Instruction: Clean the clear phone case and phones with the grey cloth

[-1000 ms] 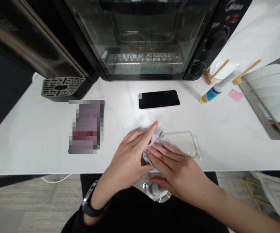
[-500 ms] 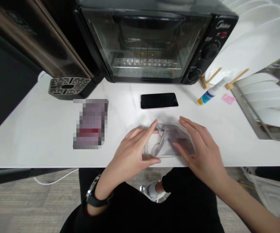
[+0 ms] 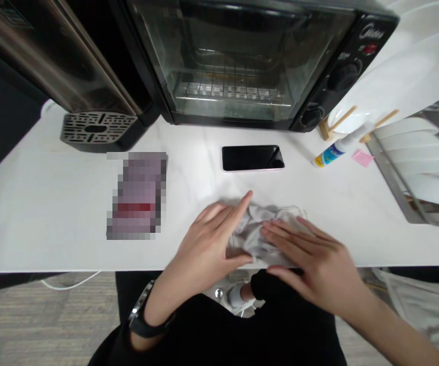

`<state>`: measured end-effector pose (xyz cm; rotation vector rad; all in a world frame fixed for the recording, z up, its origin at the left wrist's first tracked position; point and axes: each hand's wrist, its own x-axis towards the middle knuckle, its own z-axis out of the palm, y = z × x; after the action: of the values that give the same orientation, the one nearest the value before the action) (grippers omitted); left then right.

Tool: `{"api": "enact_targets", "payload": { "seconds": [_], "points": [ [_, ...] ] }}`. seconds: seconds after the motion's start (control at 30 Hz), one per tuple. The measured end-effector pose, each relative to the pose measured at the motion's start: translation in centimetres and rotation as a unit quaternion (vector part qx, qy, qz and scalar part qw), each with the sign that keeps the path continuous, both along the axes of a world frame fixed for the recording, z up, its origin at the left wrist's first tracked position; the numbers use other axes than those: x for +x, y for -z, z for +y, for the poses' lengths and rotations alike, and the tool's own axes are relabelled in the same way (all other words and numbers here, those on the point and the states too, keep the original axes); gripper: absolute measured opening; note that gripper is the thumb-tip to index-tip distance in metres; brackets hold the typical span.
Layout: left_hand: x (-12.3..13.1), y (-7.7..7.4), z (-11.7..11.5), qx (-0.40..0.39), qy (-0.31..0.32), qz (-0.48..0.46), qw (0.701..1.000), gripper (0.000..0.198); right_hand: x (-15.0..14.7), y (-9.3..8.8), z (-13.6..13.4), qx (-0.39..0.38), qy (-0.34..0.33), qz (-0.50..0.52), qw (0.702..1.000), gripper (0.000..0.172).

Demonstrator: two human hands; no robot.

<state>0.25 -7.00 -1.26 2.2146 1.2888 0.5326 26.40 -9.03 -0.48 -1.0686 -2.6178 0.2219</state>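
Observation:
A crumpled light grey piece of thin fabric [image 3: 256,231] lies at the front edge of the white counter. At its left end rests my left hand [image 3: 212,236], open, index finger and thumb stretched apart with fabric between them. My right hand [image 3: 311,254] lies palm down over the fabric's right part, fingers extended and touching it, the thumb apart near the counter's edge. Parts of the fabric are hidden under both hands. Just beyond it a black-screened smartphone [image 3: 253,158] lies flat.
Behind the phone stands a black toaster oven [image 3: 238,66]. A pixelated purplish item [image 3: 139,190] lies to the left, before a machine with a drip tray [image 3: 95,128]. At right are a small bottle [image 3: 330,153], a pink slip [image 3: 363,157] and a rack of white dishes [image 3: 417,223].
My right hand has come down flat onto the fabric, which is now flatter and more wrinkled. My left hand stays at its left end. The view has shifted slightly.

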Motion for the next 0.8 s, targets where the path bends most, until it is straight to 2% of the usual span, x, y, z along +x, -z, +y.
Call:
{"api": "enact_targets", "payload": {
  "seconds": [0.07,0.1,0.23,0.33,0.47,0.53,0.57,0.67,0.73,0.8],
  "points": [
    [0.2,-0.1,0.1,-0.006,0.008,-0.009,1.000,0.120,1.7,-0.4,0.1,0.039,0.037,-0.003,0.999,0.044],
    [0.2,-0.2,0.1,-0.008,0.009,-0.016,1.000,0.122,1.8,-0.5,0.1,0.040,0.030,0.004,0.999,0.043],
    [0.3,-0.2,0.1,-0.007,0.003,-0.028,1.000,0.117,-2.0,0.1,1.3,-0.017,-0.095,0.049,0.994,0.054],
    [0.1,-0.1,0.1,-0.009,-0.012,-0.027,1.000,0.114,-3.2,0.4,2.9,-0.002,-0.106,0.030,0.994,0.051],
    [0.2,-0.1,0.0,-0.010,-0.020,-0.034,0.999,0.124,1.9,-0.5,2.5,0.032,-0.041,-0.041,0.998,0.052],
    [0.4,-0.1,0.0,-0.007,-0.019,-0.044,0.999,0.126,3.8,-1.0,1.6,0.028,-0.037,-0.042,0.998,0.050],
    [0.5,0.0,0.0,-0.007,-0.018,-0.046,0.999,0.125,3.8,-1.1,1.3,0.013,-0.049,-0.037,0.998,0.050],
    [0.7,0.1,0.1,-0.010,-0.014,-0.051,0.999,0.118,0.4,-0.5,1.7,-0.043,-0.120,-0.001,0.992,0.054],
    [0.7,0.2,0.1,-0.007,-0.016,-0.054,0.998,0.115,-2.4,0.2,2.8,-0.037,-0.140,0.018,0.989,0.050],
    [0.6,0.3,0.0,0.002,-0.020,-0.055,0.998,0.115,-3.2,0.4,3.8,-0.010,-0.129,0.008,0.992,0.048]
  ]
}}
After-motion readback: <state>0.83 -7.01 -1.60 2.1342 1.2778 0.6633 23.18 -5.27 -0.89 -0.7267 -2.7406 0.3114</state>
